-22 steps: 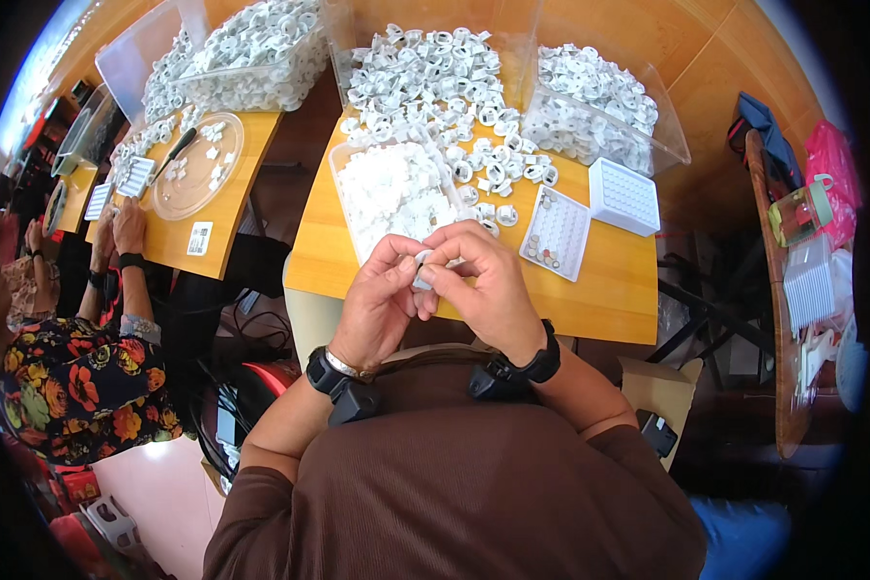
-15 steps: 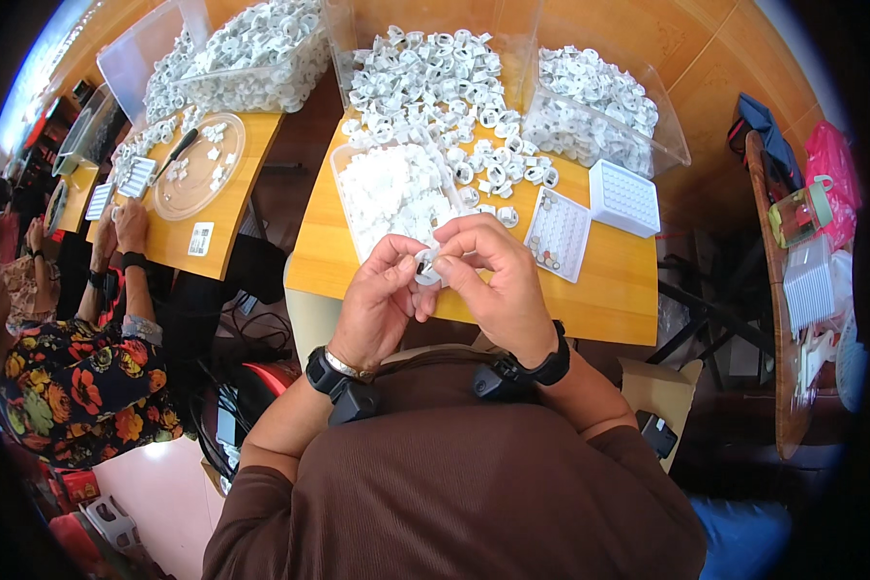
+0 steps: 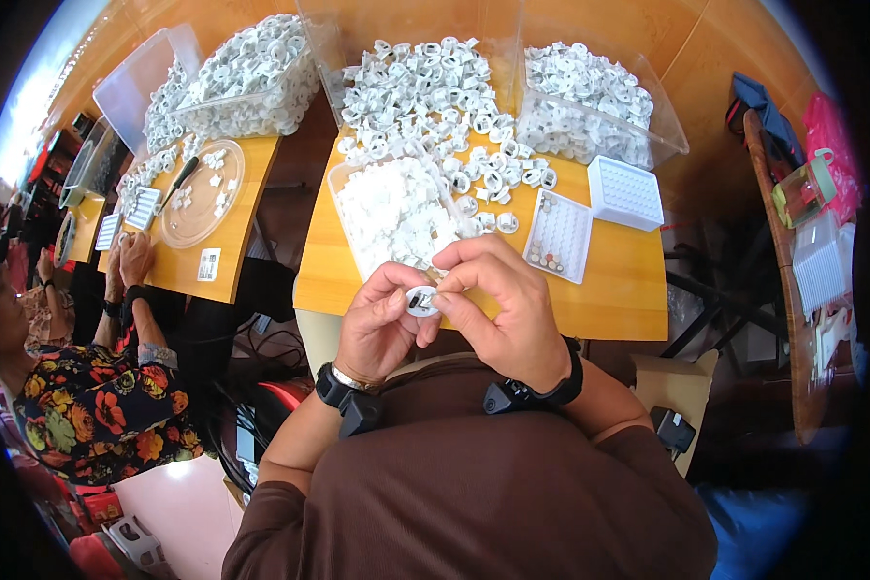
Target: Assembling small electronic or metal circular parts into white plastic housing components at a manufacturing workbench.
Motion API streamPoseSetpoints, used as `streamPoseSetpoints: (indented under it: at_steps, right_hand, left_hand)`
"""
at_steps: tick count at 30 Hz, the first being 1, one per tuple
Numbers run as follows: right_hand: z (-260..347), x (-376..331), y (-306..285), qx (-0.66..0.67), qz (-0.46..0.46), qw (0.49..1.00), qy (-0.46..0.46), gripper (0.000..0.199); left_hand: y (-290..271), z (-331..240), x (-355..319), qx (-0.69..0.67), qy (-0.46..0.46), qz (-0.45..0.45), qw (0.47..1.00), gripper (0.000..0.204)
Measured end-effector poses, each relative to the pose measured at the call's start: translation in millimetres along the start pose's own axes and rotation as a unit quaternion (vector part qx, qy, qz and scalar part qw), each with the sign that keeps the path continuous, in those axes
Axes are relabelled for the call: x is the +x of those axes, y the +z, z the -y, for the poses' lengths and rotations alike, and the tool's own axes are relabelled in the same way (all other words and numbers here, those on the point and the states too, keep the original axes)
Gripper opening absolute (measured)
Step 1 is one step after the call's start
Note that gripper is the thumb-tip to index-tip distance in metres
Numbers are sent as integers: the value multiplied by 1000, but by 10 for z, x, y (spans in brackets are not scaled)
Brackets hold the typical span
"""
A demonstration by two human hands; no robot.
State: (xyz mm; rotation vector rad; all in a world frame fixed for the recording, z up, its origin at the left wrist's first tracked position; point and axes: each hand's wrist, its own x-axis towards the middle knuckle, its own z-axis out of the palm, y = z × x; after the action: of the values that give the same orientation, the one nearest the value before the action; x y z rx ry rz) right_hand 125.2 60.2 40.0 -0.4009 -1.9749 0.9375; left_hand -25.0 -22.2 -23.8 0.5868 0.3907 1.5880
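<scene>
Orange-brown wall (image 3: 701, 58) stands behind the table (image 3: 609, 304); along the table's far edge sit the middle bin (image 3: 500, 53) and, at the far right corner, the right bin (image 3: 674, 140), both clear and heaped with white parts; loose parts (image 3: 493, 179) spread toward the table's centre; a tub (image 3: 346, 232) of white pieces lies by the left edge; right of centre is a tray (image 3: 570, 232) with small round pieces in its near corner, just beside a white box (image 3: 625, 193) at the right edge; yellow wood shows widest at the near right corner, leaving room there; the disc (image 3: 421, 301) is held over the near edge, left of its middle; the left hand (image 3: 382, 324) pinches it between thumb and fingers; the right hand (image 3: 507, 309) has thumb and forefinger narrowed at the disc's right side, though whether they grip it I cannot tell; on a side table (image 3: 179, 263), near its right corner, lies a label (image 3: 209, 264), its dark print too small to read.
</scene>
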Motion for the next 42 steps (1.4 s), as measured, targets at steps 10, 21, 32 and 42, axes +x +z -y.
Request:
streamPoseSetpoints:
  at_steps: [10, 21, 32, 42]
  right_hand:
    - [-43, -55, 84, -33, 4, 999, -14, 10]
    - [-124, -89, 118, -32, 10, 999, 0, 10]
    - [-196, -125, 138, 107, 16, 988, 106, 7]
    - [-193, -81, 77, 7, 10, 998, 61, 9]
  left_hand:
    - [1, 8, -9, 12, -8, -13, 1000, 25]
    - [38, 30, -25, 25, -23, -50, 998, 23]
    - [65, 34, 20, 17, -27, -77, 996, 19]
    - [70, 37, 31, 47, -43, -107, 992, 19]
